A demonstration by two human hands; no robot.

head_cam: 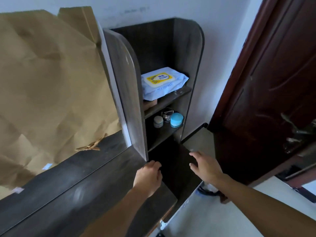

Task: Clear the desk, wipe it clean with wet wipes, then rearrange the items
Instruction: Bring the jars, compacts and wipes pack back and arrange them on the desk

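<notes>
soft white wet wipes pack (164, 83), yellow label, lies flat on the upper shelf (171, 100) of the dark wood-grain desk (68, 185). right hand (203, 165) released, fingers spread. left hand (148, 175) fingers curled, palm hidden: grasp cannot be told.

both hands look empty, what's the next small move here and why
Probably raise the right hand to the wet wipes pack on the upper shelf: neither it nor the left hand holds anything, and wiping needs a wipe.
</notes>
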